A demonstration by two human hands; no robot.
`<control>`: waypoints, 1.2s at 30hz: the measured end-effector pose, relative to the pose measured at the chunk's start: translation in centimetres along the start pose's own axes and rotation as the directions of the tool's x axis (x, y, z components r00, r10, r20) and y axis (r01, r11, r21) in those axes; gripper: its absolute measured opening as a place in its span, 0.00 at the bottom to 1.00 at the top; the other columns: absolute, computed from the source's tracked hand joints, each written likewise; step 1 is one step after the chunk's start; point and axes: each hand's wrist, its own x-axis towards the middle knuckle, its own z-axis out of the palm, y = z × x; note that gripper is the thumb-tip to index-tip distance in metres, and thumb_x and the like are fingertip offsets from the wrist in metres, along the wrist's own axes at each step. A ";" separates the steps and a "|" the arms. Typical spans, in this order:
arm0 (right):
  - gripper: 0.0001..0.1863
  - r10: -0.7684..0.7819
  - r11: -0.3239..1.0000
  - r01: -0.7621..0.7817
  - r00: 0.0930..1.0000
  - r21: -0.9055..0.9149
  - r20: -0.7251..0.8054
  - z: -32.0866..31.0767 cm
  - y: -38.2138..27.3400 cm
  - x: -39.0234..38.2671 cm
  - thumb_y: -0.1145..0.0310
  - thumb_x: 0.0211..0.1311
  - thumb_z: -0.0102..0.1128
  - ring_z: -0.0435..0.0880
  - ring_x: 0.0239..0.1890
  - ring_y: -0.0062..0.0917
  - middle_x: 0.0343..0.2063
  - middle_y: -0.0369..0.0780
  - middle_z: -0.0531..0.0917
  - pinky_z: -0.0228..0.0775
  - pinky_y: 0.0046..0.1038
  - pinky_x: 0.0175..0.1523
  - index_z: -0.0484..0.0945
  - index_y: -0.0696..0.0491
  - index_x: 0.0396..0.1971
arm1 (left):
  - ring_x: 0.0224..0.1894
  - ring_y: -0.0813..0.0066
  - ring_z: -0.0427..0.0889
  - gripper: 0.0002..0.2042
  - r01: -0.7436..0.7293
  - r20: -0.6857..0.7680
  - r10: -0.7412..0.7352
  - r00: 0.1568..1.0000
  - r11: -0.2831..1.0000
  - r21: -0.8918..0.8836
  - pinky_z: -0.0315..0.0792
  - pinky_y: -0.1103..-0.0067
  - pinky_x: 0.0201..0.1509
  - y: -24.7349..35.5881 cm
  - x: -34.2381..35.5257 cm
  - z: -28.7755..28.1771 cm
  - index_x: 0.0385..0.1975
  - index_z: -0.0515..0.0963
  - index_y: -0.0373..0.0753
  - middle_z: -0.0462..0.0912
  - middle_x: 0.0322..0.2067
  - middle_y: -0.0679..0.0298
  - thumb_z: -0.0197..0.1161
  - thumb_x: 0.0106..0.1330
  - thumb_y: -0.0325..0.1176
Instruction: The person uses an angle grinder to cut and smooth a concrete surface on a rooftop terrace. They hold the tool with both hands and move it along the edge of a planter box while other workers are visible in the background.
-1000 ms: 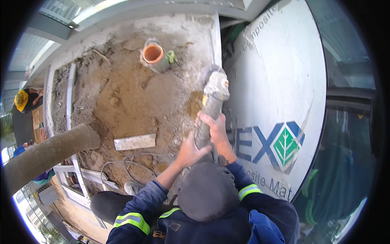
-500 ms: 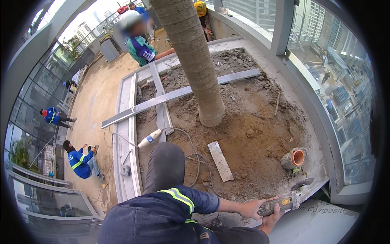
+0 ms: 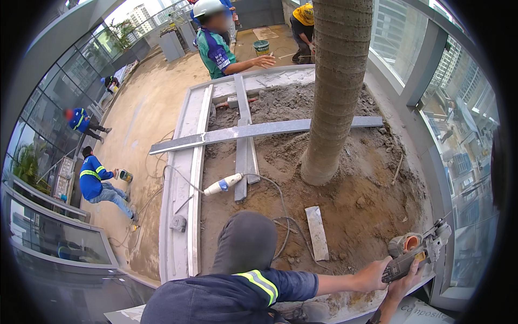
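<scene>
An angle grinder (image 3: 404,266) is held in both my hands at the near right corner of the planter. My left hand (image 3: 372,275) closes round the rear of its body. Wrapped round the underside, closer to the head, is my right hand (image 3: 406,281). The metal grinder head (image 3: 440,242) points up and to the right, its disc seen nearly edge-on. Just behind the tool, an orange-lined pipe end (image 3: 413,241) sticks up from the soil, partly hidden by it.
A palm trunk (image 3: 337,92) rises from the soil. Metal bars (image 3: 275,129) cross the planter. A flat strip (image 3: 317,232) lies beside a cord with a white connector (image 3: 223,184). A battery (image 3: 178,222) rests on the left ledge. A helmeted co-worker (image 3: 216,48) stands beyond; others work around.
The grinder has lifted from near the right corner ledge and tilted upward, with both hands still on it. My view has shifted. The helmeted co-worker's hand is now visible, stretched over the planter edge.
</scene>
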 end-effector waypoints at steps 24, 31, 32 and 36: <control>0.24 0.029 0.990 -0.040 0.997 -0.134 -0.078 -0.1 1.6 -1.7 0.57 0.80 0.55 0.81 0.49 0.27 0.52 0.44 0.81 0.77 0.31 0.51 0.70 0.62 0.62 | 0.49 0.34 0.83 0.30 0.035 -0.031 -0.033 0.999 0.998 0.060 0.78 0.55 0.50 0.2 -2.4 -0.7 0.53 0.66 0.27 0.82 0.42 0.33 0.74 0.52 0.28; 0.26 -0.013 0.980 -0.008 0.995 -0.197 -0.100 0.7 0.1 -2.3 0.55 0.79 0.57 0.81 0.48 0.27 0.52 0.44 0.81 0.75 0.32 0.54 0.71 0.61 0.62 | 0.47 0.34 0.83 0.29 0.049 0.004 -0.049 0.999 0.998 0.046 0.78 0.56 0.49 1.1 -2.5 -1.0 0.53 0.67 0.29 0.83 0.38 0.36 0.74 0.54 0.29; 0.26 -0.021 0.978 0.000 0.995 -0.208 -0.100 0.8 0.0 -2.3 0.55 0.79 0.57 0.81 0.48 0.27 0.51 0.44 0.81 0.74 0.32 0.54 0.71 0.61 0.62 | 0.47 0.34 0.83 0.29 0.045 0.003 -0.045 0.999 0.998 0.044 0.78 0.56 0.49 1.1 -2.5 -1.0 0.53 0.67 0.29 0.83 0.38 0.36 0.74 0.54 0.29; 0.26 -0.013 0.982 -0.011 0.992 -0.190 -0.124 0.8 0.1 -2.5 0.55 0.78 0.58 0.81 0.48 0.27 0.50 0.44 0.81 0.74 0.32 0.54 0.72 0.62 0.61 | 0.47 0.34 0.83 0.30 0.047 0.000 -0.047 0.999 0.998 0.029 0.77 0.56 0.48 0.9 -2.7 -0.8 0.53 0.67 0.29 0.83 0.38 0.35 0.75 0.53 0.29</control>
